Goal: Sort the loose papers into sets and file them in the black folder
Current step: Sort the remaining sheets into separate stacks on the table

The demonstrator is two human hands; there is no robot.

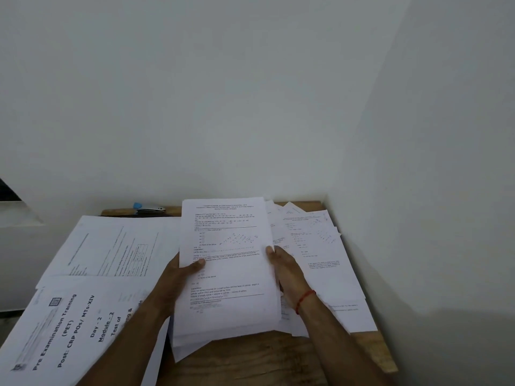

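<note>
Cover sheet (pixel 64 324) reads "Pre Examination Training (PET)", "Module - 2".

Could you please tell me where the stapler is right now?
In the head view the stapler lies at the far edge of the table by the wall, just left of the held stack of papers.

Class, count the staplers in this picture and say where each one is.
1. The stapler lies at the table's back edge, left of the held stack. Papers cover much of the table, so others may be hidden.
</note>
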